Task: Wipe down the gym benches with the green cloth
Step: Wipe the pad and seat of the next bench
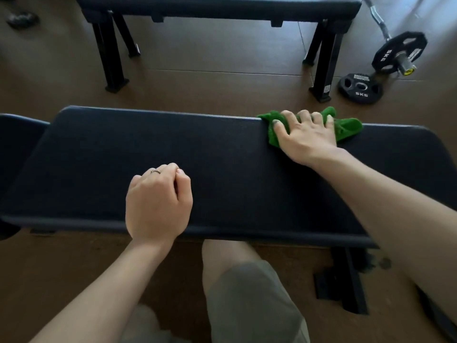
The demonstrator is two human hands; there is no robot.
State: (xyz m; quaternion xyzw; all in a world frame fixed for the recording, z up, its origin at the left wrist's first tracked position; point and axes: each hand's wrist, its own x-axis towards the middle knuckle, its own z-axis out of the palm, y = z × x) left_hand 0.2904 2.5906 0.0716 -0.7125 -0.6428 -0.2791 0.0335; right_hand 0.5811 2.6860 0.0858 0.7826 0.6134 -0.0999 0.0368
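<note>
Your right hand (306,137) is flat on the green cloth (346,127), fingers (303,114) spread wide, pressing it onto the near bench (222,157) at its far edge, right of centre. Cloth is bunched under your palm, part of it over the far edge. Your left hand (158,201) rests on the same pad near the front edge, fingers curled in, holding nothing. Second bench (217,8) stands beyond, far side. Weight plate (361,89) lies on the floor far right, beside a loaded bar (400,54).
</note>
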